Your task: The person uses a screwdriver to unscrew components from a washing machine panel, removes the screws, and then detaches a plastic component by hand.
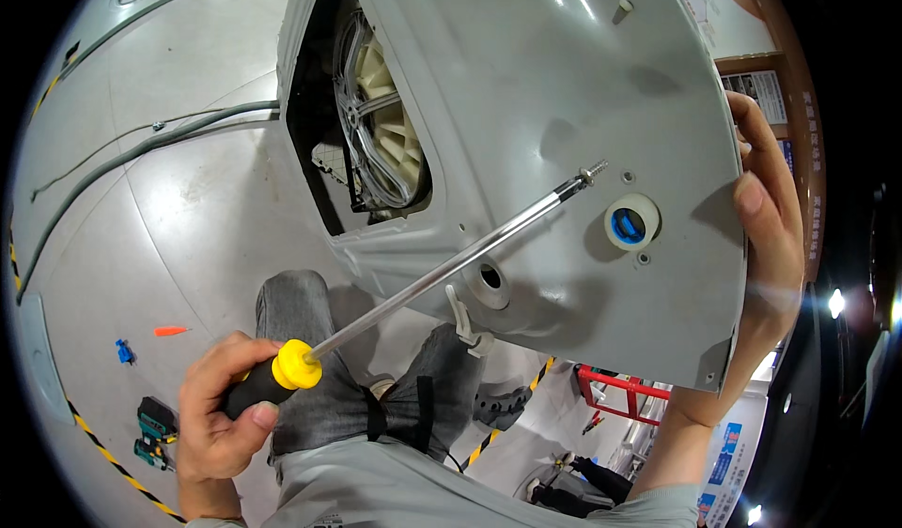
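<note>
At the edge of a grey panel, right hand clamped on, fingers part-hidden behind, left hand gripped a screwdriver, handle partly covered, screw at tip.

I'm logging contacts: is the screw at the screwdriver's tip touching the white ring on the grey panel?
Apart. The head view shows a strip of bare grey panel between the screw and the white ring.
</note>
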